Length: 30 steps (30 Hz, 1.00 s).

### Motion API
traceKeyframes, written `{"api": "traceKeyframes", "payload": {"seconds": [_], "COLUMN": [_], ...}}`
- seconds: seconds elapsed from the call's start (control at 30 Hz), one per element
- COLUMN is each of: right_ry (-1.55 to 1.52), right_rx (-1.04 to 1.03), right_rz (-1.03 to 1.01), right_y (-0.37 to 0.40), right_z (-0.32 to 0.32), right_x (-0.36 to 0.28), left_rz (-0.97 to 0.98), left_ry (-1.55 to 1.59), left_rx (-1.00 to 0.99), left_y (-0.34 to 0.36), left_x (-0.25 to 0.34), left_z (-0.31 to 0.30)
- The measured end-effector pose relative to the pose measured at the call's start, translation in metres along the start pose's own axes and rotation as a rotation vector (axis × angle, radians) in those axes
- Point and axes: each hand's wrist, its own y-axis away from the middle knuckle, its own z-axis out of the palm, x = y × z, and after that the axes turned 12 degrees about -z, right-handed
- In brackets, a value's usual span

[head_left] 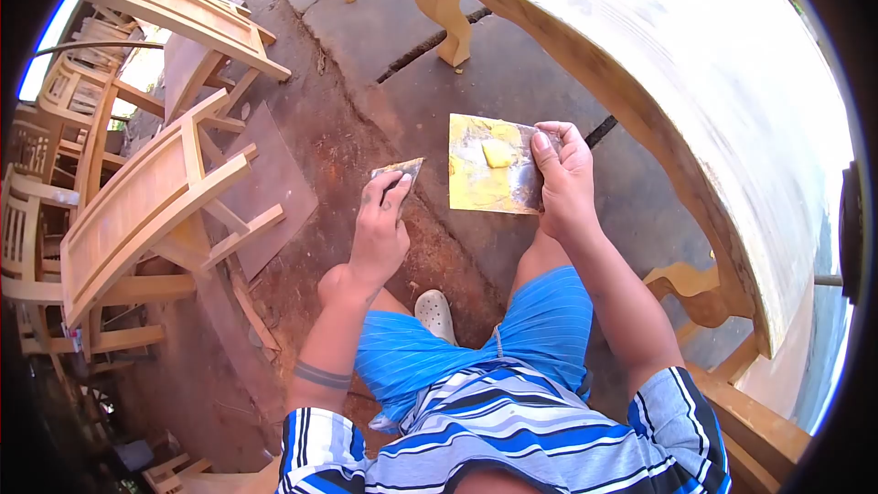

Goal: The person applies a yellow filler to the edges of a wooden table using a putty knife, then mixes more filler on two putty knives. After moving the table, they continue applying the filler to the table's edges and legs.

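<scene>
My right hand (569, 176) grips the right edge of a square flat board (471, 178), thumb on top. The board is smeared with yellow paste, and a thicker yellow lump (497, 155) sits near its middle. To the left, my left hand (379, 220) holds a small flat scraper (402, 167) with a dark, stained face, fingers pressed on it. The scraper and the board are apart, both held above the floor in front of my knees.
A large curved wooden tabletop (658, 64) with wavy legs (444, 18) arches over the right side. Unfinished wooden chairs (146, 210) are stacked at the left. Below is a dirty concrete floor (366, 82) with cracks; my shoe (434, 314) rests on it.
</scene>
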Motion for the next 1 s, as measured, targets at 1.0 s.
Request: {"api": "traceKeyframes", "payload": {"seconds": [1.0], "right_ry": [0.312], "right_rx": [0.048], "right_rz": [-0.209], "right_y": [0.011], "right_z": [-0.027], "right_x": [0.008], "left_rz": [-0.675], "left_ry": [1.495], "left_rx": [-0.452], "left_y": [-0.030], "left_x": [0.044], "left_z": [-0.053]}}
